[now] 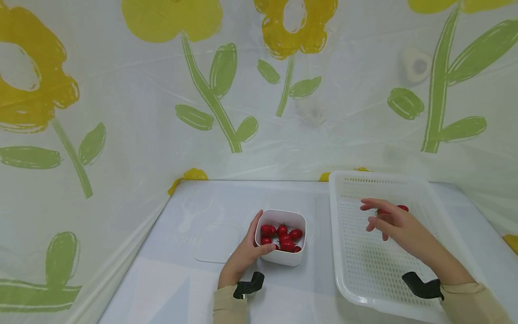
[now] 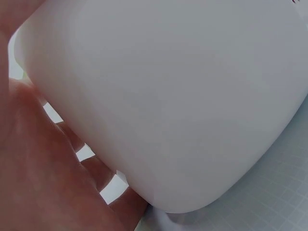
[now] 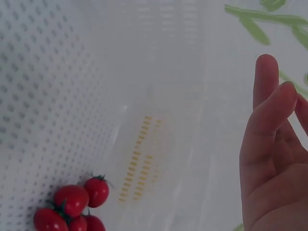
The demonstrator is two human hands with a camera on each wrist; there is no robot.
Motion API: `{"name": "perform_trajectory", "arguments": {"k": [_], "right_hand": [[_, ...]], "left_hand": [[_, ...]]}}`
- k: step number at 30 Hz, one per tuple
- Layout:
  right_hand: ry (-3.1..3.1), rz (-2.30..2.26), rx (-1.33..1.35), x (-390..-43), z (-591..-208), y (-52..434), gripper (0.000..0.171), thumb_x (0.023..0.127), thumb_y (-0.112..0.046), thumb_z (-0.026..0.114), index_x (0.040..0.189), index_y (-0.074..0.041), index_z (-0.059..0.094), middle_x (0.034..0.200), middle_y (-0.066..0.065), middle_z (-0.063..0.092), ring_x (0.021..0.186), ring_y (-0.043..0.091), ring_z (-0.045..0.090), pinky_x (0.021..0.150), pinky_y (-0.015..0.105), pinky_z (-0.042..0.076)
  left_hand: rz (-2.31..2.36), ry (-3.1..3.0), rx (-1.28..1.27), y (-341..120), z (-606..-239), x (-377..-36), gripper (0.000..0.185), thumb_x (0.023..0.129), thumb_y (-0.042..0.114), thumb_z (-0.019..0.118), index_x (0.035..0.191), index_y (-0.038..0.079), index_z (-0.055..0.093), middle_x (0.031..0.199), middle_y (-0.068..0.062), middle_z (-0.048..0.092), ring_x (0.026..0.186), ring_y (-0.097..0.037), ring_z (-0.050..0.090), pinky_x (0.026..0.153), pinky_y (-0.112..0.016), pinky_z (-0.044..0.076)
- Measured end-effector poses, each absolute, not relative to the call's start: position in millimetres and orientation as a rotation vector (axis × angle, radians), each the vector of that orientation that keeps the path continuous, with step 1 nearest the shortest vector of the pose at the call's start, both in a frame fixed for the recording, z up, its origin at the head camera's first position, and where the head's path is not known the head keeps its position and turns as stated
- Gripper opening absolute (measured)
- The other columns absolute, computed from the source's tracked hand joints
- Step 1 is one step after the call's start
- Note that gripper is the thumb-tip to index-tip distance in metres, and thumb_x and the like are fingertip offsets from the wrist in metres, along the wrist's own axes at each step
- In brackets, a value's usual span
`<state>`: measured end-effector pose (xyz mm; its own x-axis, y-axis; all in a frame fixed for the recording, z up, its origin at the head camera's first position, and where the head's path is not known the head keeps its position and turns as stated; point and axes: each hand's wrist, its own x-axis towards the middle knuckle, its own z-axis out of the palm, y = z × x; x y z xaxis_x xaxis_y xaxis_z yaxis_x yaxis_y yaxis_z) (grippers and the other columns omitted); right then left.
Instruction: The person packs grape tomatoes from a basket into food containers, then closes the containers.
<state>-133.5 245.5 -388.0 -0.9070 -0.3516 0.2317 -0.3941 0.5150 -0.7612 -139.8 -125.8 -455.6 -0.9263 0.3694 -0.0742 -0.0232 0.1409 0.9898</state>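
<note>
A white square container (image 1: 280, 257) with rounded corners stands on the table in the head view, several red cherry tomatoes (image 1: 287, 244) inside it. My left hand (image 1: 245, 250) grips its left side, fingers along the outer wall and thumb over the near rim. In the left wrist view the container's wall (image 2: 173, 106) fills most of the picture. Over the white perforated basket (image 1: 339, 270) hovers my right hand (image 1: 398, 227), fingers loosely bent and holding nothing. Several more cherry tomatoes (image 3: 71, 199) lie in the basket, partly hidden by that hand in the head view.
Left of the container a flat, pale square lid (image 1: 216, 243) lies on the table (image 1: 291, 292). A hanging sheet (image 1: 283, 144) printed with yellow flowers closes off the back and the sides. The basket's raised rim borders the right part of the table.
</note>
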Motion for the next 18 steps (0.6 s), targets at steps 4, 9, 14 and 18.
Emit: {"name": "perform_trajectory", "arguments": {"k": [4,9,14,18], "right_hand": [[-2.723,1.382,0.665,-139,-395,259,0.041,0.092,-0.017,0.049,0.132,-0.015,0.040,0.112,-0.010,0.049,0.073,0.013,0.060,0.050,0.028,0.045],[-2.833,1.398,0.570,-142,-400,272,0.044,0.092,-0.023,0.050,0.134,-0.015,0.037,0.117,0.000,0.049,0.071,0.014,0.058,0.049,0.028,0.045],[-2.956,1.405,0.400,-143,-402,284,0.048,0.090,-0.033,0.051,0.131,-0.013,0.037,0.115,0.010,0.050,0.079,0.015,0.058,0.058,0.029,0.047],[-3.054,1.415,0.284,-145,-403,293,0.053,0.090,-0.034,0.050,0.133,-0.007,0.035,0.104,0.013,0.055,0.082,0.022,0.057,0.061,0.030,0.047]], "left_hand": [[1.856,2.114,0.342,-127,-455,-140,0.087,0.079,0.028,0.067,0.143,0.033,0.008,0.144,-0.002,0.018,0.129,-0.021,0.017,0.100,-0.050,0.025],[1.859,2.114,0.334,-127,-455,-139,0.087,0.079,0.028,0.067,0.142,0.035,0.009,0.143,-0.001,0.019,0.129,-0.022,0.017,0.099,-0.050,0.026],[1.860,2.118,0.339,-127,-456,-140,0.086,0.079,0.029,0.067,0.142,0.036,0.009,0.143,0.000,0.019,0.129,-0.021,0.017,0.100,-0.050,0.025],[1.860,2.113,0.341,-127,-456,-140,0.086,0.078,0.029,0.067,0.142,0.035,0.009,0.143,0.000,0.020,0.129,-0.020,0.017,0.100,-0.050,0.023]]}}
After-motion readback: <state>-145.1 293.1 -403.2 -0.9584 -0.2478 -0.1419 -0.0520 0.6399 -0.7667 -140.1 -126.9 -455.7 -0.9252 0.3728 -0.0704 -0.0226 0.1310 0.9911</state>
